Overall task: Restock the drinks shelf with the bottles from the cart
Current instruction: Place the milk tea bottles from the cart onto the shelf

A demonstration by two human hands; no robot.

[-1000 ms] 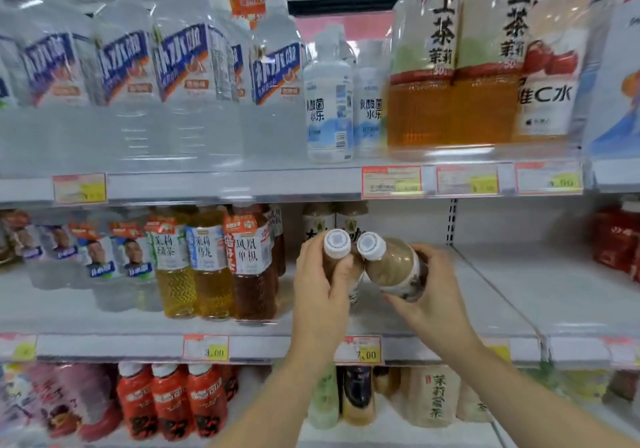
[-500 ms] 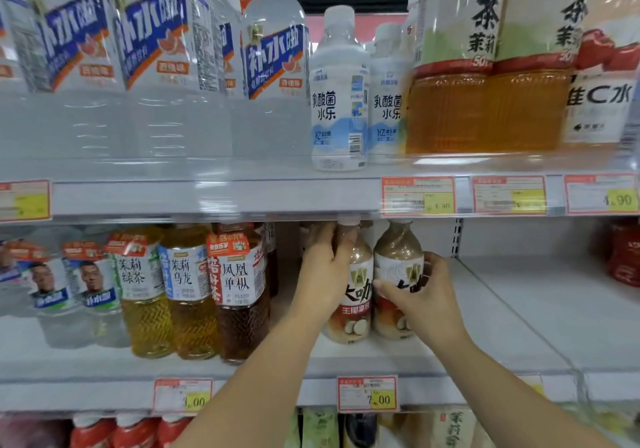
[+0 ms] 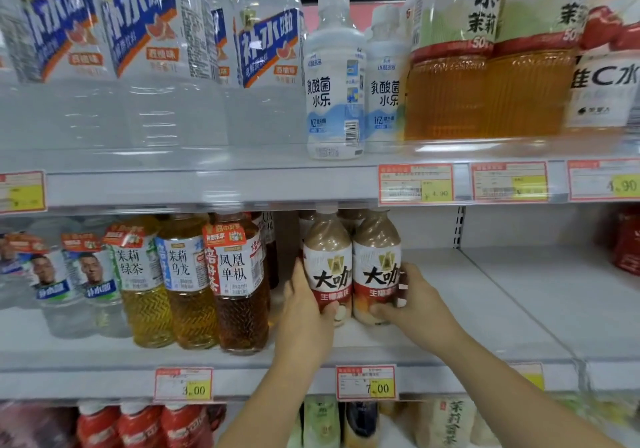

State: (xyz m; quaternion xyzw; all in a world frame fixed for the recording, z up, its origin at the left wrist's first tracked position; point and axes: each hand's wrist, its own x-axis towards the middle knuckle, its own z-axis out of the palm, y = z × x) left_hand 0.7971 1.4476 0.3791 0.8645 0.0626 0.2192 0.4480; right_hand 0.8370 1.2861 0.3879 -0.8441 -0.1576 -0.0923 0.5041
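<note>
Alignment above 7.00 tag [image 3: 366, 382]: my left hand [image 3: 304, 312] grips left bottle [image 3: 327, 260], right hand [image 3: 417, 304] grips right bottle [image 3: 375, 260], fronts outward for display

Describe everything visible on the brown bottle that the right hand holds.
The brown bottle looks like clear plastic filled with a beige milky drink. A white and red label with bold black characters wraps its middle. It stands upright on the middle shelf, side by side with its twin, seemingly touching. The right hand grips its lower right side, thumb across the front.
</note>
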